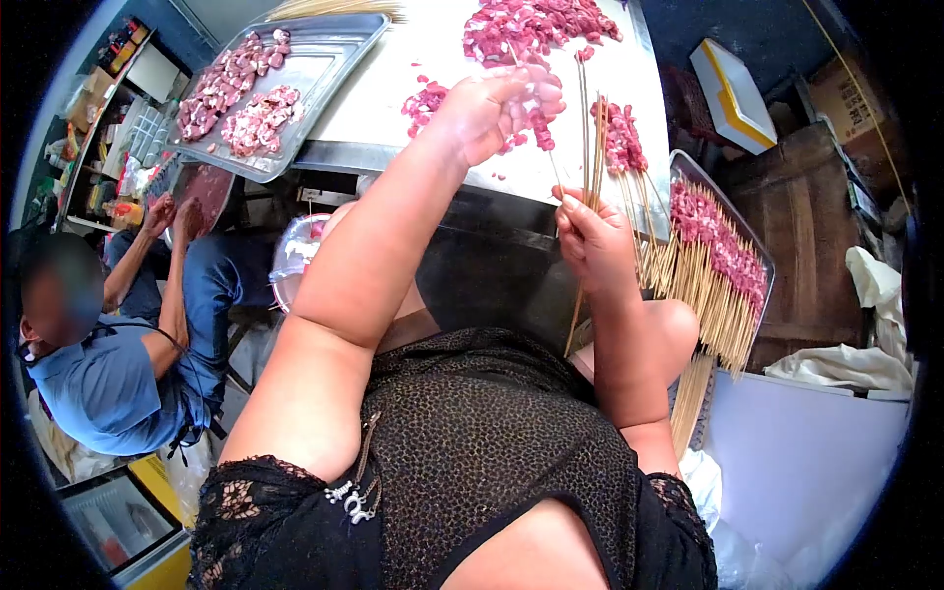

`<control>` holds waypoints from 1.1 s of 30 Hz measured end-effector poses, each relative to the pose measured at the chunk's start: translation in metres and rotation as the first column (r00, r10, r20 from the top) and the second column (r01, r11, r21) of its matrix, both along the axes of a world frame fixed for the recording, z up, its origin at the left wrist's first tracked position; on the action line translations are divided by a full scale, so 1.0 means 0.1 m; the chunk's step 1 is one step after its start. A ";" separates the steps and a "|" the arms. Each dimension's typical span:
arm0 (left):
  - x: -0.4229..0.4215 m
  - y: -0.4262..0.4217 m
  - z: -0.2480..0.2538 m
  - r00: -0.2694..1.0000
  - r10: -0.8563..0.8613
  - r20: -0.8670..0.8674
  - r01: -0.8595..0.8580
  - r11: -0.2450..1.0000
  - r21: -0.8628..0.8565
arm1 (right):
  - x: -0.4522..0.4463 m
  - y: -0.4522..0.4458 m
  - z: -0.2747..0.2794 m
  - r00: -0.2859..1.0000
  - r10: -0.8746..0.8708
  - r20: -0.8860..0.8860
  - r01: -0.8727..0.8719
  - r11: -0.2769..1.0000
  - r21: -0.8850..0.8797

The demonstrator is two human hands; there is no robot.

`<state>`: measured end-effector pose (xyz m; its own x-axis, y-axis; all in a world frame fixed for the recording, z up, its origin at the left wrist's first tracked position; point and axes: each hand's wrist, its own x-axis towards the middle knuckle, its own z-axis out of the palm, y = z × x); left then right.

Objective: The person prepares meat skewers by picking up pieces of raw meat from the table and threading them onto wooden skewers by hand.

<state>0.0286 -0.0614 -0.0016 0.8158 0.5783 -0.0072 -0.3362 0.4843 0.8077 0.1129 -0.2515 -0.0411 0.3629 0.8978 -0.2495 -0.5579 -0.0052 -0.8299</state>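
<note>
My right hand (596,236) is closed around several thin wooden skewers (587,128) that stick up and down past the fist. One skewer leans up and left toward my left hand (501,106), with small pieces of red meat (541,130) on its upper part. The fingers of my left hand, in a see-through glove, are bent together at the meat near that skewer's top. Loose meat (426,102) lies on the white table (369,103) beside this hand, and a larger pile (531,29) lies behind it. Finished meat skewers (619,138) rest just right of my right hand.
A metal tray (339,69) with two meat heaps stands at the back left. On the right, another tray (765,295) holds many loaded skewers. A person (108,374) in blue sits at the left. A white and yellow box (733,96) is at the back right.
</note>
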 end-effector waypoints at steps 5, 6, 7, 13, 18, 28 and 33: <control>0.10 -0.18 -0.08 0.989 0.108 0.106 -0.081 0.969 -0.235 | -0.12 0.11 -0.08 0.984 -0.096 0.150 0.100 0.995 -0.019; 0.11 -0.23 -0.03 0.979 0.089 0.182 -0.040 0.965 -0.258 | -0.16 0.09 0.03 0.983 -0.056 0.176 0.066 0.997 -0.050; 0.15 -0.29 0.03 0.980 0.196 0.035 -0.181 0.949 -0.258 | -0.19 0.11 0.03 0.983 -0.055 0.175 0.060 0.998 -0.024; 0.13 -0.29 0.10 0.986 0.029 0.164 -0.005 0.989 -0.145 | -0.15 0.04 0.18 0.925 -0.116 0.361 0.142 0.989 -0.045; -0.15 0.21 0.29 0.966 0.238 0.101 -0.249 0.963 0.106 | 0.47 -0.28 0.62 0.219 -0.284 0.934 0.481 0.864 0.150; -0.63 0.64 0.47 0.861 0.406 -0.307 -0.038 0.653 0.757 | 1.02 -0.38 0.32 -0.383 0.240 0.892 0.480 0.877 -0.030; -0.53 0.81 0.65 0.722 0.567 -0.396 0.298 0.262 0.918 | 0.55 -0.55 0.79 0.740 -0.238 0.629 0.275 0.961 0.040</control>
